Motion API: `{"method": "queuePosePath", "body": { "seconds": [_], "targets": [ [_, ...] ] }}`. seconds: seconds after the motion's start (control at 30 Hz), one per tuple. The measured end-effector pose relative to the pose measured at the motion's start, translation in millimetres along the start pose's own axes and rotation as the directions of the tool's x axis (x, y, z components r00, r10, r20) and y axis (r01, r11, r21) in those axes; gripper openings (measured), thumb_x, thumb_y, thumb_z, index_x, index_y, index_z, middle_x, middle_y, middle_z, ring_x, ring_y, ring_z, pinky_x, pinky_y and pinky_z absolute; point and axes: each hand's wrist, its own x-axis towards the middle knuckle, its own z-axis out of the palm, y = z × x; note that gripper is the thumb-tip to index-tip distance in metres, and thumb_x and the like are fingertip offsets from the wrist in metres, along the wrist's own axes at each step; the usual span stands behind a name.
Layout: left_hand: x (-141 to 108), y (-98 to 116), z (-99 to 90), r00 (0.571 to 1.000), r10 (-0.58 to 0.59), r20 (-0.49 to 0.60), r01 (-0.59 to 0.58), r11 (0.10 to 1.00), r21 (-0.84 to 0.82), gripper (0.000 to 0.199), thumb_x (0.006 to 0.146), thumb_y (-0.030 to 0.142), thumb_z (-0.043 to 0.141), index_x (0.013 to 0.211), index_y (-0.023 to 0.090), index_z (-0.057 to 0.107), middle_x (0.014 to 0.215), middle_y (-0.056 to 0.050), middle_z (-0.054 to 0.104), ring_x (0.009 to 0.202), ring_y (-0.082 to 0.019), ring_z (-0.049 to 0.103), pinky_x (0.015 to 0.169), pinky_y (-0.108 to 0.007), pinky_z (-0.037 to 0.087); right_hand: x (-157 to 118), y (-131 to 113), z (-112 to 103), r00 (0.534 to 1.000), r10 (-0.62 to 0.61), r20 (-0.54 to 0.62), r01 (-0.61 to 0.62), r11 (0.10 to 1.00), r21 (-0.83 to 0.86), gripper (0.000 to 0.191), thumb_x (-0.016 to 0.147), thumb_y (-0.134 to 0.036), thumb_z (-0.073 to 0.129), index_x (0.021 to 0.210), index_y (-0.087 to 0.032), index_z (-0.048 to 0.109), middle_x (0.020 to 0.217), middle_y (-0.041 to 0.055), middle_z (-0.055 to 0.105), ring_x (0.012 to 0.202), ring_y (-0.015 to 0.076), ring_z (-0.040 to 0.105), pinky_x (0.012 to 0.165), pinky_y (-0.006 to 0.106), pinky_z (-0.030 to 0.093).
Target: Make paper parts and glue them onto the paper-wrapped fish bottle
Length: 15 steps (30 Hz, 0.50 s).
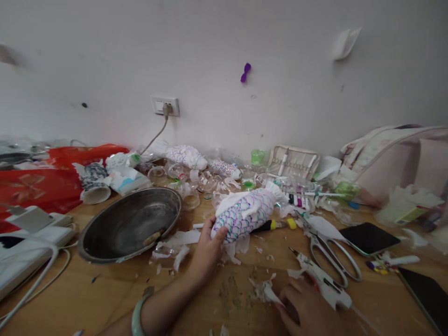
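A white fish-shaped paper craft (247, 212) with purple and teal scales drawn on it lies tilted above the table. My left hand (210, 242) is closed around its near left end, thumb on top. Low on the right, my right hand (308, 305) is curled and somewhat blurred, its fingertips at a crumpled white paper scrap (268, 291). Just beyond that hand lies a white hot glue gun (324, 282). Large scissors (329, 247) rest open behind the glue gun. A black-and-yellow tool handle (268, 226) shows partly behind the fish.
A dark metal basin (131, 224) stands left of my left hand. Two similar fish (187, 156) lie by the wall among plastic scraps. A power strip (31, 247), red bag (38, 186), phone (370, 238), pen case (294, 161) and pink bag (402, 163) surround the work area.
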Motion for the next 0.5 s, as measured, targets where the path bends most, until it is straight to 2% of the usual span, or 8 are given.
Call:
{"method": "queuePosePath", "body": {
  "seconds": [0.1,0.17,0.23,0.3,0.4,0.5],
  "targets": [
    [1.8,-4.4,0.4,1.000,-0.011,-0.019,0.010,0.999,-0.038,0.054,0.075,0.055,0.052,0.110,0.014,0.052,0.113,-0.013,0.063,0.106,-0.029,0.058,0.093,-0.041,0.043,12.2,-4.8,-17.8,0.998,0.055,0.008,-0.055,0.998,0.017,0.022,0.086,-0.013,0.047,0.094,-0.019,0.066,0.101,0.0076,0.065,0.099,0.0250,0.060,0.089,0.045,0.048],
    [2.7,-5.7,1.4,1.000,-0.013,-0.025,0.011,0.999,-0.045,0.053,0.076,0.056,0.051,0.109,0.014,0.053,0.112,-0.013,0.064,0.105,-0.029,0.058,0.093,-0.041,0.043,29.7,-12.6,-25.8,0.998,0.068,0.005,-0.068,0.997,-0.025,0.028,0.090,-0.014,0.043,0.108,-0.016,0.064,0.113,0.0106,0.063,0.108,0.0246,0.057,0.092,0.040,0.047],
    [3.6,-5.6,2.2,1.000,-0.011,-0.025,0.010,0.999,-0.037,0.051,0.076,0.056,0.052,0.106,0.014,0.055,0.107,-0.012,0.067,0.102,-0.029,0.060,0.092,-0.041,0.043,50.4,-22.1,-28.0,0.997,0.078,-0.012,-0.078,0.995,-0.067,0.034,0.092,-0.011,0.039,0.119,-0.010,0.059,0.129,0.0154,0.054,0.119,0.0274,0.050,0.100,0.042,0.041],
    [4.6,-4.9,2.3,1.000,-0.009,-0.017,0.009,1.000,-0.020,0.050,0.075,0.056,0.053,0.102,0.014,0.056,0.102,-0.011,0.069,0.098,-0.029,0.062,0.089,-0.042,0.045,68.0,-30.6,-25.1,0.997,0.080,0.003,-0.079,0.991,-0.104,0.038,0.088,-0.004,0.039,0.122,-0.005,0.057,0.137,0.0198,0.045,0.123,0.0307,0.046,0.102,0.044,0.039],
    [6.1,-4.4,1.3,1.000,-0.002,-0.003,0.002,1.000,0.025,0.048,0.076,0.056,0.051,0.101,0.015,0.057,0.102,-0.012,0.069,0.098,-0.029,0.062,0.087,-0.042,0.046,79.2,-37.9,-17.4,0.994,0.105,0.033,-0.100,0.985,-0.138,0.046,0.081,0.007,0.038,0.124,0.002,0.054,0.133,0.0248,0.047,0.122,0.0334,0.047,0.101,0.044,0.040],
    [6.5,-6.4,-0.2,1.000,0.018,0.016,-0.019,0.996,0.085,0.048,0.076,0.054,0.051,0.103,0.015,0.057,0.110,-0.013,0.066,0.105,-0.029,0.059,0.092,-0.041,0.044,72.7,-39.1,-13.1,0.992,0.108,0.065,-0.098,0.986,-0.137,0.051,0.076,0.012,0.033,0.120,0.001,0.057,0.126,0.0230,0.054,0.117,0.0311,0.052,0.098,0.042,0.043]
  ]
}}
